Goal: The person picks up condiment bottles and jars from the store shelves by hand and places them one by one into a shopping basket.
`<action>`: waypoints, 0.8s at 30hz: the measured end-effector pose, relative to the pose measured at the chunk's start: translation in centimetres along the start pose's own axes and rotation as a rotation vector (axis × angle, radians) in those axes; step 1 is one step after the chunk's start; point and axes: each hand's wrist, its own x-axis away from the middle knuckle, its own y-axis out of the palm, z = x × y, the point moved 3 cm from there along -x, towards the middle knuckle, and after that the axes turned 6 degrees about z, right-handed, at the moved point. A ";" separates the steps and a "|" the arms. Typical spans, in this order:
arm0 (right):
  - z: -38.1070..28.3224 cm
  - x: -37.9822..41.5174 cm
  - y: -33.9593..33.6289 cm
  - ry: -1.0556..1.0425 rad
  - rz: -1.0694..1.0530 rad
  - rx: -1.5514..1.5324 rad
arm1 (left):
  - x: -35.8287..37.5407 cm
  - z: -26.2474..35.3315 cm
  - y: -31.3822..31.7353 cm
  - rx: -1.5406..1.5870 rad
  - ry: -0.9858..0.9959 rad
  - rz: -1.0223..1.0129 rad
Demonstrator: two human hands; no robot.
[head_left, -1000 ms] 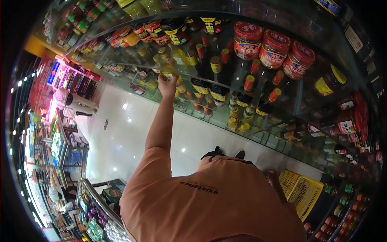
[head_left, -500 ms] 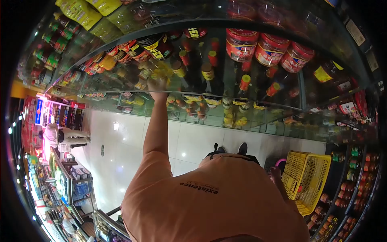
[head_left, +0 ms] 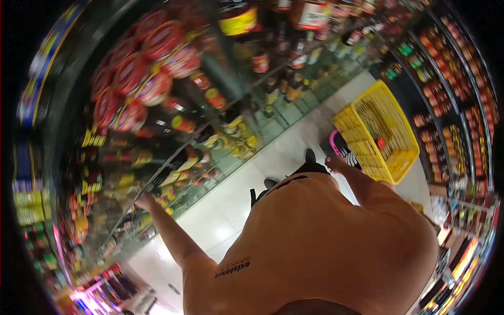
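Note:
My left hand (head_left: 145,201) reaches to the edge of a glass shelf (head_left: 170,160), among dark bottles with yellow labels. Motion blur smears its fingers, and I cannot tell what, if anything, it holds. Down at my right side, my right hand (head_left: 333,164) overlaps the area just below a pink handle (head_left: 333,138), its fingers small and indistinct. Close by stands a yellow plastic basket (head_left: 404,131) with a small red item (head_left: 380,142) inside. Red-lidded jars (head_left: 129,72) fill the upper shelf, with sauce bottles (head_left: 184,124) showing through the glass below.
Dark shelving (head_left: 443,84) with rows of jars runs along the right, behind the basket. My shoes (head_left: 310,156) are on the pale tiled floor (head_left: 226,220), close to the glass shelving. A brightly lit display (head_left: 97,299) glows at the lower left.
The view has swung round toward the basket side. My left hand has drawn back from among the bottles to the shelf edge. More of my right arm now shows.

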 end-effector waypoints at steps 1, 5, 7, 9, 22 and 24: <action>1.3 -1.4 -0.1 -0.126 0.029 0.130 | 1.0 4.3 -2.5 0.146 -0.201 -0.243; -2.9 -0.6 -6.7 -0.313 0.562 0.364 | 7.8 9.9 -8.6 0.259 -0.236 0.072; -5.6 1.3 -12.6 -0.211 0.686 0.275 | 13.1 9.8 -10.5 0.212 -0.285 0.123; -3.5 -0.5 -16.8 -0.021 0.856 0.137 | 19.0 13.1 -12.1 0.020 -0.356 0.042; 15.7 -22.2 -25.8 0.198 0.441 -0.012 | 58.4 13.5 -16.3 -0.081 0.264 -1.630; 10.9 -19.8 -26.8 0.261 0.356 -0.106 | 58.9 17.7 -17.1 -0.135 -0.080 -1.634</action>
